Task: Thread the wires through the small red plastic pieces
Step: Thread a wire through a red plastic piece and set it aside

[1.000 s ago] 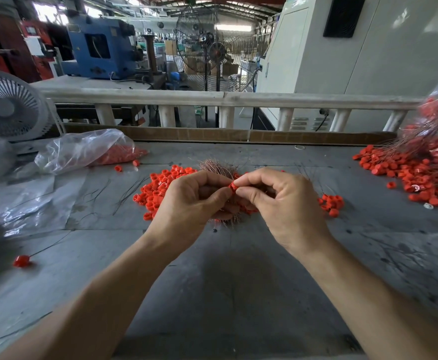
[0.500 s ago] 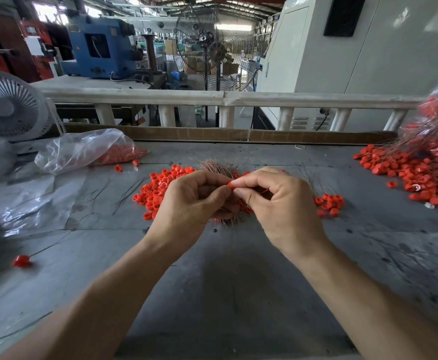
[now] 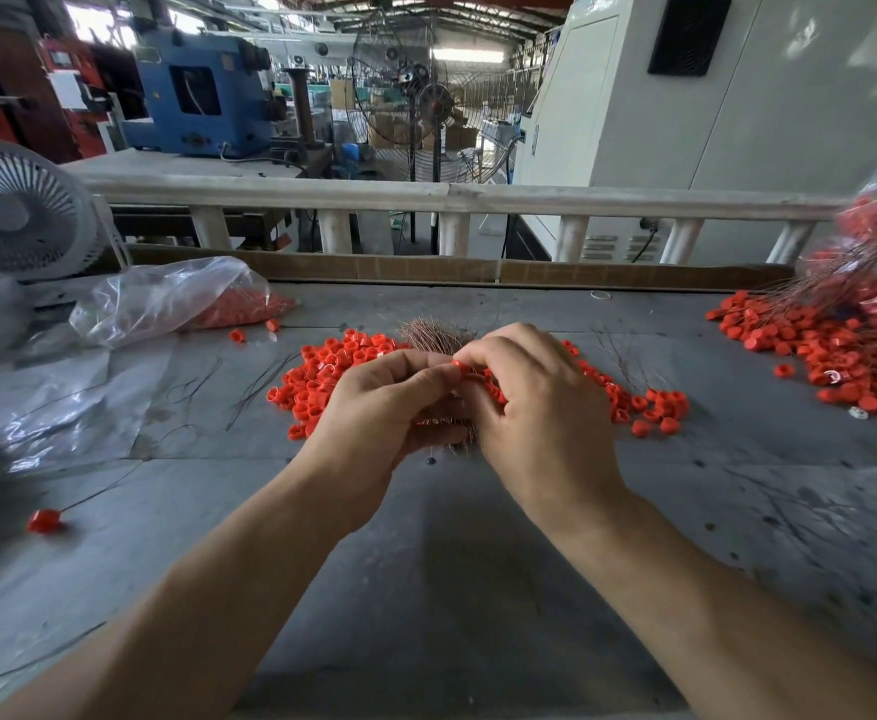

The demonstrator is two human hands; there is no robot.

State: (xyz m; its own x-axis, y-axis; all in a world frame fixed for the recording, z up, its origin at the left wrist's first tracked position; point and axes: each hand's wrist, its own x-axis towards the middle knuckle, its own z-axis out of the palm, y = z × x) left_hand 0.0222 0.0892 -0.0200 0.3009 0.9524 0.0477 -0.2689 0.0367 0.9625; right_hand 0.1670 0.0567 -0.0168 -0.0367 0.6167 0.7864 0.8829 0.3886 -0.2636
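Both hands, left hand (image 3: 384, 402) and right hand (image 3: 535, 407), pinch one red piece (image 3: 458, 364) together, so I'd steady it and feed the wire straight.

A grey worktop (image 3: 426, 589) sits by a white railing (image 3: 446, 195) — behind it stand a blue machine (image 3: 192, 96), a tall fan (image 3: 415, 90) and a big white cabinet (image 3: 737, 96) in a bright hall.

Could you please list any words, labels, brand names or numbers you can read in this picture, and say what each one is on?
No text can be read anywhere.
Blue machine: small marks on its front, too blurred to read.
White cabinet: no legible label.
White sheet on the red machine: blank or too small to tell.
Red plastic pieces and plastic bag: no printing visible.
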